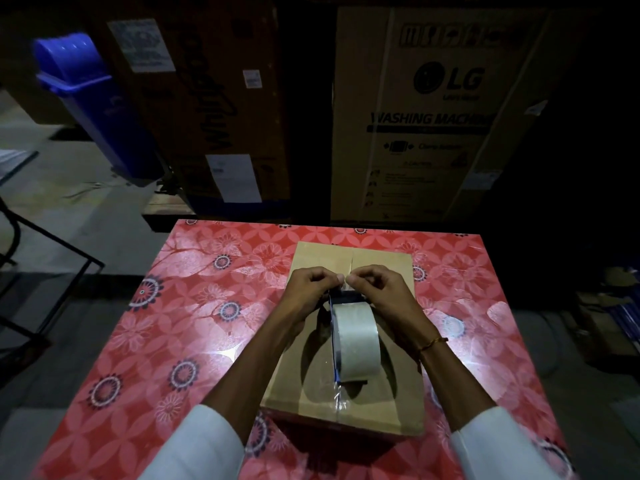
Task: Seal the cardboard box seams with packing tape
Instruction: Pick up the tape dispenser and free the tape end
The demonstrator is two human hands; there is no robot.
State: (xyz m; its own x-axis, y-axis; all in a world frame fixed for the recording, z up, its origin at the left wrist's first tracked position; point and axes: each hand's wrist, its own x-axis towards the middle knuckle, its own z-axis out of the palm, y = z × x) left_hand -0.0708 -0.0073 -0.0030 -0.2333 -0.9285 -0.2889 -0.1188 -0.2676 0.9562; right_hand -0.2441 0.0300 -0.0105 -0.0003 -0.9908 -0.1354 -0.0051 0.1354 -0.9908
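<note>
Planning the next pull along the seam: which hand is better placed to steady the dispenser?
Probably the left hand: it sits against the tape dispenser frame on the cardboard box, while the right hand pinches the tape end.

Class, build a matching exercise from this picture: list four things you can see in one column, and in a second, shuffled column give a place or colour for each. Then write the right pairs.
Things:
1. tape roll
2. cardboard box
3. bin
4. bracelet

Descriptions:
A. blue, back left on the floor
B. on the right wrist
C. standing on top of the box
D. on the red flowered tablecloth

Pairs: 1-C, 2-D, 3-A, 4-B
</note>
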